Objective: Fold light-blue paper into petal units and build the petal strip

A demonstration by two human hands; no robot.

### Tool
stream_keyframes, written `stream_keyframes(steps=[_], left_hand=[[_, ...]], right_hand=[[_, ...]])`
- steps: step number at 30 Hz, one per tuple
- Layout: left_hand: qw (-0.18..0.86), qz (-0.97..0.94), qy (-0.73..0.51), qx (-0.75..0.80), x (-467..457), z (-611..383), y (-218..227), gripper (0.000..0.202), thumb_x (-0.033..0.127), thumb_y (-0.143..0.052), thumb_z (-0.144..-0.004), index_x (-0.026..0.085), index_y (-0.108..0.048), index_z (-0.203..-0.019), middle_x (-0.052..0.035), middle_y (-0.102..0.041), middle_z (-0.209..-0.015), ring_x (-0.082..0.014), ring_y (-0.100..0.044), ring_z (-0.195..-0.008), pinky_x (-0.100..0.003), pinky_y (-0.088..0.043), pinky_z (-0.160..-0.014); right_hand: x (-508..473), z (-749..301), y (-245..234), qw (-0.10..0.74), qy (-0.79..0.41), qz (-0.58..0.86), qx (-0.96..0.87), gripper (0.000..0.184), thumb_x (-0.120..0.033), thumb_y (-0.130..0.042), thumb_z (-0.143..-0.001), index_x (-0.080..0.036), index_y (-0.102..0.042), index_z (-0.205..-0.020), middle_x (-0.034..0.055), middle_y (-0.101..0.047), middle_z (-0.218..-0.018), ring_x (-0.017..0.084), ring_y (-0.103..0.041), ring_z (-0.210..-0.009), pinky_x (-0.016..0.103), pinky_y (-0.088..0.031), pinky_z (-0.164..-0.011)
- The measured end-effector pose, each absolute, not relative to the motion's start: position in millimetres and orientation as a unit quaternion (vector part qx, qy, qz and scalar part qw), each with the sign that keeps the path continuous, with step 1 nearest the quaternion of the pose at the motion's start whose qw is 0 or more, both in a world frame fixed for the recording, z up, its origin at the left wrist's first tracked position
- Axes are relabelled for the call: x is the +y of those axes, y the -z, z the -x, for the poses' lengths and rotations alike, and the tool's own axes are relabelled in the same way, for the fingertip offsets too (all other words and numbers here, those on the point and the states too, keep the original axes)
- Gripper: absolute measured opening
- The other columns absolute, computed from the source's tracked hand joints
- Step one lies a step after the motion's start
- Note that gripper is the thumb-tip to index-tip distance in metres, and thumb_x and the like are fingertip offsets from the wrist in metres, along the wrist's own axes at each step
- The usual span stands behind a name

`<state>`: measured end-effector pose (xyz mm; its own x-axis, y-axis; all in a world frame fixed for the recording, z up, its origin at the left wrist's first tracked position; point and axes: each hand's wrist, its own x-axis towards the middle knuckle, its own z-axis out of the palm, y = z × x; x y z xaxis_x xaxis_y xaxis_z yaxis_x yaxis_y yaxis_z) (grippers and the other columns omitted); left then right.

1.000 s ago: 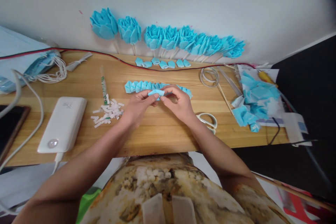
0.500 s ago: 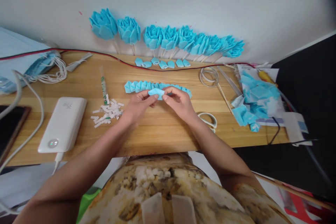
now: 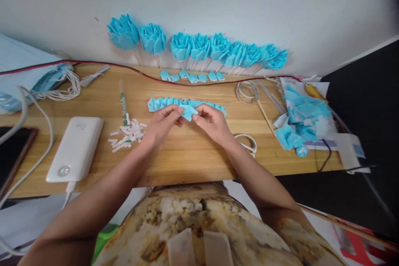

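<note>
My left hand (image 3: 162,124) and my right hand (image 3: 211,121) meet over the middle of the wooden table (image 3: 187,149). Both pinch one small folded piece of light blue paper (image 3: 188,112) between their fingertips. Just behind it lies a row of folded blue petals (image 3: 165,102), overlapping one another along the table. Several blue paper flowers (image 3: 199,45) on sticks lean against the white wall at the back, with a few loose folded petals (image 3: 191,77) below them.
A white power bank (image 3: 75,148) with a cable lies at the left, beside a heap of white paper strips (image 3: 127,134). Scissors (image 3: 248,142) rest by my right wrist. Blue paper scraps (image 3: 301,118) are piled at the right, near tape rolls (image 3: 247,90). A red-black wire (image 3: 93,62) runs along the back.
The blue piece has been turned and opened a little between my fingertips, and both hands have shifted slightly toward the row of petals.
</note>
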<state>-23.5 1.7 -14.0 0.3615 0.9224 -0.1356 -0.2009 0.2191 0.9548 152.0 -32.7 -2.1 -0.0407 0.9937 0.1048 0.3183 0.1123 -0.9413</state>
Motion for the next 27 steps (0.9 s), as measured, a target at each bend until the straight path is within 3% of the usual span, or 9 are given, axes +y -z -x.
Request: stream_keyframes(steps=[6, 15, 19, 27], left_hand=[[0.692, -0.492, -0.382, 0.365, 0.6, 21.1, 14.1, 0.028, 0.042, -0.078, -0.074, 0.017, -0.067, -0.080, 0.0009, -0.062, -0.070, -0.0113, -0.053, -0.064, -0.025, -0.045, -0.064], [0.653, -0.550, -0.323, 0.409, 0.8, 22.7, 9.8, 0.027, 0.041, -0.072, -0.071, 0.018, -0.060, -0.070, 0.0034, -0.053, -0.061, -0.0113, -0.046, -0.060, -0.026, -0.036, -0.060], [0.641, -0.577, -0.290, 0.414, 0.0, 22.8, 7.2, 0.029, 0.043, -0.071, -0.071, 0.018, -0.059, -0.070, 0.0043, -0.050, -0.061, -0.0107, -0.042, -0.059, -0.026, -0.031, -0.059], [0.622, -0.582, -0.305, 0.425, -0.2, 22.5, 7.6, 0.026, 0.043, -0.065, -0.073, 0.019, -0.056, -0.070, 0.0034, -0.052, -0.063, -0.0119, -0.045, -0.061, -0.028, -0.033, -0.061]], right_hand=[[-33.1, -149.3, 4.9, 0.442, -0.393, 0.544, -0.596, 0.017, -0.034, -0.062, -0.083, -0.021, -0.054, -0.075, -0.0036, -0.048, -0.068, 0.012, -0.046, -0.065, 0.027, -0.036, -0.062], [-33.3, -153.8, -2.6, 0.433, -0.404, 0.526, -0.611, 0.022, -0.040, -0.058, -0.089, -0.021, -0.059, -0.078, -0.0015, -0.056, -0.073, 0.014, -0.051, -0.071, 0.029, -0.041, -0.068], [-32.6, -154.1, 3.0, 0.428, -0.405, 0.540, -0.601, 0.023, -0.040, -0.061, -0.088, -0.021, -0.059, -0.075, -0.0027, -0.053, -0.069, 0.013, -0.048, -0.065, 0.027, -0.038, -0.062], [-33.6, -156.0, 1.6, 0.420, -0.396, 0.534, -0.618, 0.028, -0.041, -0.054, -0.093, -0.021, -0.057, -0.074, -0.0023, -0.048, -0.068, 0.013, -0.043, -0.065, 0.027, -0.034, -0.060]])
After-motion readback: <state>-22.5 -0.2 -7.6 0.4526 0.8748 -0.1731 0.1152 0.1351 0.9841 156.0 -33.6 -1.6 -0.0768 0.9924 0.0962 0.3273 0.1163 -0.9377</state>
